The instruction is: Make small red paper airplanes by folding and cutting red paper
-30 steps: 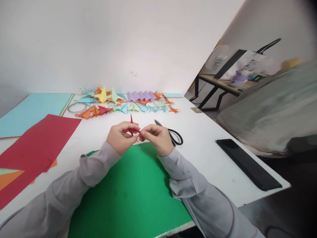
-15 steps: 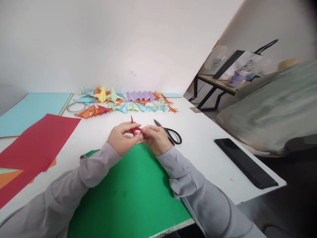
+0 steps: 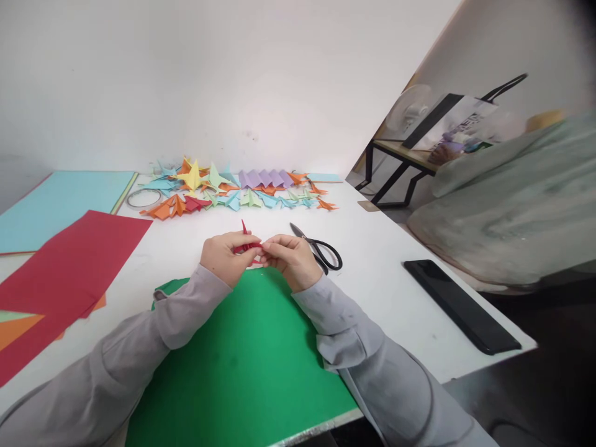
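A small folded piece of red paper (image 3: 244, 228) is held above the far edge of a green sheet (image 3: 251, 354). My left hand (image 3: 228, 253) pinches it from the left, and one thin point sticks up past the fingers. From the other side, my right hand (image 3: 292, 257) grips its right end between thumb and fingertips. Fingers hide much of the folded shape. Black-handled scissors (image 3: 326, 251) lie just right of my right hand, blades pointing away and to the left.
Several folded paper figures (image 3: 251, 198) line the wall, beside a wire ring (image 3: 144, 198). Red sheets (image 3: 84, 261) and light blue sheets (image 3: 69, 198) lie to the left. A black phone (image 3: 459, 304) rests near the right edge. Beyond, a person's clothing (image 3: 507, 211) and a low table (image 3: 405, 152) show.
The red paper has tilted and shifted slightly left and down, with its upright point leaning more to the left. Both hands keep hold. At the right, the person beyond the table has shifted slightly.
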The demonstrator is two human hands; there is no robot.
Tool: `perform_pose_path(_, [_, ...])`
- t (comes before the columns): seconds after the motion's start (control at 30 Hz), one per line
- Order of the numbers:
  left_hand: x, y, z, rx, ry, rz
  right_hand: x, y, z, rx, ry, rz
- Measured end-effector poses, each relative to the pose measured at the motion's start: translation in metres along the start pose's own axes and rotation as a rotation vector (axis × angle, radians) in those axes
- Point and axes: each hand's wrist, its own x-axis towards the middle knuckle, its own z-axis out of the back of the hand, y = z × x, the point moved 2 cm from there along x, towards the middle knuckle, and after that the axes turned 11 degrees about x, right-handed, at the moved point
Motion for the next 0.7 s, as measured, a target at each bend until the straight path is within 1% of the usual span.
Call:
perform_pose_path(0.2, [0.0013,0.0001,0.0021,-0.022,0.083,0.026,-0.0008,0.002,-0.0006,0.027,0.029,-0.006])
perform_pose_path(0.27, [0.0011,0.0005,0.0013,-0.077,0.122,0.084,-0.0013,0.003,-0.0006,0.031,0.034,-0.003])
perform_pose_path(0.33, [0.0004,0.0004,-0.0001,-0.168,0.163,0.177,-0.0017,0.0037,-0.0004,0.033,0.041,0.004])
perform_pose_path(0.43, [-0.0008,-0.0029,-0.001,-0.291,0.173,0.271,-0.0015,0.0033,0.0003,0.033,0.058,0.013])
perform_pose_path(0.53, [-0.0011,-0.0067,-0.0005,-0.329,0.172,0.296,-0.0002,0.0021,0.0018,0.01,0.061,0.045])
perform_pose_path(0.7, [-0.0002,-0.0084,0.0004,-0.305,0.233,0.287,0.001,0.0007,0.0039,-0.028,0.057,0.074])
